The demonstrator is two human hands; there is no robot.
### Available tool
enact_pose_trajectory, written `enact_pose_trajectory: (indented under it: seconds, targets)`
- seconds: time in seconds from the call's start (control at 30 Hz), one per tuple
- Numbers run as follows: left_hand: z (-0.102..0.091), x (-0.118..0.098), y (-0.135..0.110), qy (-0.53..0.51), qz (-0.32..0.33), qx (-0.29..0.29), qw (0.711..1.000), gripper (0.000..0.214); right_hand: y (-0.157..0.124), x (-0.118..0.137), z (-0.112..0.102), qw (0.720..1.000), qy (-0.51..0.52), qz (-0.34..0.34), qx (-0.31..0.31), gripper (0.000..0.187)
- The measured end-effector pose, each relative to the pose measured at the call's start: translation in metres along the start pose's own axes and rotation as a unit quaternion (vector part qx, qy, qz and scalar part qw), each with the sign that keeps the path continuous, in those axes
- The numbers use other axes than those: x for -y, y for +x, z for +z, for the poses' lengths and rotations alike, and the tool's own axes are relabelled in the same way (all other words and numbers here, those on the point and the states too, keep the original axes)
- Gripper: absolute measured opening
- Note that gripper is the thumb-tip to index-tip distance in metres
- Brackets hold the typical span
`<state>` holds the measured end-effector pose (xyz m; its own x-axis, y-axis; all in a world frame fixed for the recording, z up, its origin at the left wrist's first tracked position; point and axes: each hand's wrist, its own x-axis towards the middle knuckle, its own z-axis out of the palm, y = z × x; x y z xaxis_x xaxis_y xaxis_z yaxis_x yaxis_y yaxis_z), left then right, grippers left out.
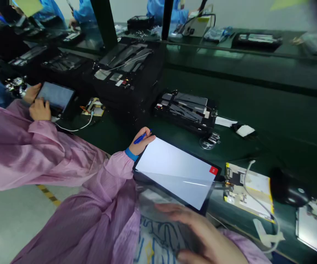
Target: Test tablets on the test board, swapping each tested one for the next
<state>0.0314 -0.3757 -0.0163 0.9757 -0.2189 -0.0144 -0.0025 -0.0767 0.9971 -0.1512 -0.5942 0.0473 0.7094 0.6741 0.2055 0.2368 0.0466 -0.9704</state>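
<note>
My left hand (pixel 141 142) is closed at the upper left corner of a tablet screen (pixel 179 167), with a blue pen (pixel 140 138) also held in its fingers. The screen glows white, with a small red block at its right end. A see-through sheet (pixel 158 198) seems to cross the lower part of the screen and hang over my lap; how it is attached is unclear. My right hand (pixel 202 231), smeared by motion, is below the screen with thumb and fingers apart. Right of the screen, a circuit board on a white and yellow plate (pixel 251 190) is linked by a connector.
Behind the screen stands a black tray of tablet parts (pixel 187 110), with a roll of tape (pixel 210 141) nearby. A black rounded device (pixel 290 189) and white cable are at right. A co-worker's hands (pixel 40 106) hold another tablet (pixel 55 97) at left. Dark posts rise behind.
</note>
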Motion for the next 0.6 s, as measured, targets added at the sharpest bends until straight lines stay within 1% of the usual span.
enact_pose_trajectory:
  seconds: [0.07,0.1,0.17,0.2,0.27,0.37,0.4,0.43,0.47,0.53,0.6]
  targets:
    - [0.0,0.0,-0.001,-0.009,0.001,-0.002,1.0,0.036,-0.007,0.001,-0.007,0.995,0.032,0.02,-0.095,0.036]
    - [0.0,0.001,-0.002,-0.016,-0.002,-0.003,1.0,0.036,-0.009,0.0,-0.011,0.987,0.055,0.026,-0.147,0.03]
    - [0.001,0.001,-0.002,-0.027,-0.007,-0.004,1.0,0.036,-0.011,-0.001,-0.023,0.962,0.111,0.031,-0.247,0.02]
    - [0.001,0.001,-0.003,-0.029,-0.008,-0.005,1.0,0.036,-0.011,-0.002,-0.031,0.946,0.138,0.033,-0.29,0.018]
    - [0.002,0.002,-0.003,-0.031,-0.007,-0.005,0.999,0.036,-0.008,-0.006,-0.05,0.908,0.188,0.041,-0.371,0.022]
    - [0.002,0.005,-0.001,-0.028,0.003,-0.006,1.0,0.037,-0.002,-0.018,-0.085,0.837,0.259,0.057,-0.48,0.035]
    - [0.002,0.005,0.0,-0.024,0.007,-0.008,1.0,0.038,0.0,-0.022,-0.097,0.816,0.278,0.059,-0.503,0.038]
    - [0.001,0.006,0.0,-0.021,0.01,-0.009,1.0,0.038,0.001,-0.027,-0.108,0.802,0.29,0.045,-0.52,0.04]
    - [0.001,0.007,0.001,-0.017,0.011,-0.011,1.0,0.038,0.001,-0.031,-0.119,0.799,0.297,0.034,-0.521,0.041]
    - [0.0,0.007,0.003,-0.01,0.011,-0.008,1.0,0.037,0.0,-0.036,-0.139,0.809,0.293,0.022,-0.509,0.036]
    - [-0.001,0.006,0.005,0.001,0.012,-0.004,1.0,0.036,-0.001,-0.039,-0.154,0.83,0.263,0.03,-0.491,0.028]
